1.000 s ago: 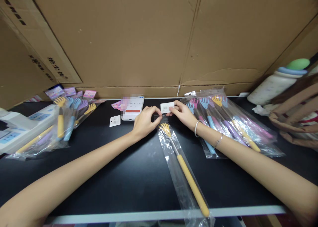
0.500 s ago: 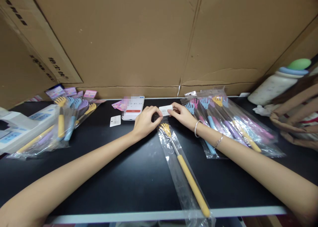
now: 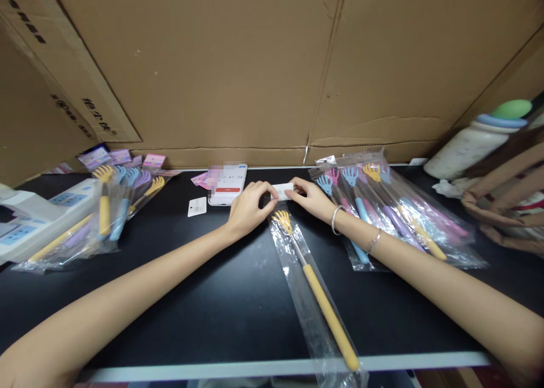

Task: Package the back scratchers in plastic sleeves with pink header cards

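A small white card [image 3: 281,192] is at the top end of a clear plastic bag. My right hand [image 3: 311,200] pinches the card's right side between thumb and finger. My left hand [image 3: 251,205] is closed in a pinch at the card's left edge; its fingertips meet the card and the bag's top, and which of them it grips is partly hidden. Inside the bag lies a yellow back scratcher [image 3: 327,308] with a hand-shaped head toward my hands and its handle end over the table's front edge. Another white tag [image 3: 197,207] lies flat left of my left hand.
A phone [image 3: 229,188] showing a timer lies behind my left hand, beside pink cards [image 3: 199,179]. Bagged back scratchers lie in a left group [image 3: 123,207] by a white power strip [image 3: 25,235], and a right group [image 3: 395,218]. A white bottle [image 3: 471,150] and brown bag [image 3: 501,207] stand far right.
The white card has shifted slightly down and left, toward my left hand, and tilted. My right hand has moved a little left with it. The bagged back scratcher has stayed in place.
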Demonstrator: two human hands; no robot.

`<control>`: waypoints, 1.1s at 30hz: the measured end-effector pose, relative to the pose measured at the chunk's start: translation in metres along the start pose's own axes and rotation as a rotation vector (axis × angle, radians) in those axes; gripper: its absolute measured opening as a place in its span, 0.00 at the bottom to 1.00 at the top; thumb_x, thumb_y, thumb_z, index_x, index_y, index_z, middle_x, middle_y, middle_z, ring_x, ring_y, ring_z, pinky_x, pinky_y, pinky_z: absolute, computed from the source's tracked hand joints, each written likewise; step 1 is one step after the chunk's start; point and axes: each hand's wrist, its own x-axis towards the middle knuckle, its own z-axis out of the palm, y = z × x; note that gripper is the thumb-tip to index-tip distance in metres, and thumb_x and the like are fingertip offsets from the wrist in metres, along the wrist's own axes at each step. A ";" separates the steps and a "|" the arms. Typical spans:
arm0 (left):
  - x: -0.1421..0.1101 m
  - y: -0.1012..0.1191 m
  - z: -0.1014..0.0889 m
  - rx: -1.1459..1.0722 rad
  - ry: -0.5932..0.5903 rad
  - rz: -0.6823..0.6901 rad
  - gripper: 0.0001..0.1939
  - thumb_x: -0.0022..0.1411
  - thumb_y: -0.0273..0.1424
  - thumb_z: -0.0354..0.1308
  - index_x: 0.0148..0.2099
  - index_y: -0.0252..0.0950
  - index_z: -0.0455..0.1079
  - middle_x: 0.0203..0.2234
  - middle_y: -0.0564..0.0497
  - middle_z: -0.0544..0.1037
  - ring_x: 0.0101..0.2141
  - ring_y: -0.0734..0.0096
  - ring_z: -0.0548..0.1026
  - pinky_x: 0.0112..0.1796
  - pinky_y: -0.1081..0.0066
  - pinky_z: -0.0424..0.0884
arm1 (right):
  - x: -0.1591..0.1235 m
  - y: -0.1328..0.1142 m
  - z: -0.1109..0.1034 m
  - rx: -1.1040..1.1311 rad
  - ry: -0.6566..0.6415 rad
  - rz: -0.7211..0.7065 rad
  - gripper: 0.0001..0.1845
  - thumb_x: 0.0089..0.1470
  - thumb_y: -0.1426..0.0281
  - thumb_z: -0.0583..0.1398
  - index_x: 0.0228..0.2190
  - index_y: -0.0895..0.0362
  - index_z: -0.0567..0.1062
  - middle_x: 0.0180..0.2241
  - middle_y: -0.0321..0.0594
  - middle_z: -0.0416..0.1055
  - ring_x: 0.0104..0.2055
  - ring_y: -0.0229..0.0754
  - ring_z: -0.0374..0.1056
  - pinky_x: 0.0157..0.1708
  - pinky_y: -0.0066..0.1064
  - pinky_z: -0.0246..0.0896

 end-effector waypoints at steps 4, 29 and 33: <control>-0.001 -0.001 0.000 0.001 0.000 0.000 0.02 0.60 0.29 0.53 0.35 0.38 0.66 0.32 0.53 0.73 0.37 0.67 0.69 0.38 0.68 0.64 | 0.000 0.001 0.000 -0.034 -0.007 -0.008 0.10 0.50 0.63 0.56 0.25 0.57 0.64 0.23 0.32 0.60 0.28 0.36 0.59 0.31 0.29 0.54; 0.002 -0.004 0.002 -0.300 0.018 0.003 0.02 0.59 0.29 0.53 0.34 0.37 0.64 0.32 0.51 0.71 0.37 0.70 0.70 0.37 0.70 0.67 | -0.006 -0.006 0.000 -0.105 -0.076 -0.096 0.12 0.58 0.63 0.51 0.27 0.57 0.65 0.26 0.34 0.62 0.30 0.36 0.58 0.33 0.28 0.52; 0.002 -0.005 0.002 -0.314 0.011 0.012 0.02 0.59 0.29 0.53 0.35 0.37 0.65 0.33 0.51 0.71 0.37 0.70 0.70 0.37 0.71 0.67 | -0.006 -0.010 0.000 -0.101 -0.020 -0.103 0.13 0.57 0.63 0.51 0.26 0.57 0.65 0.25 0.34 0.61 0.29 0.36 0.57 0.32 0.28 0.51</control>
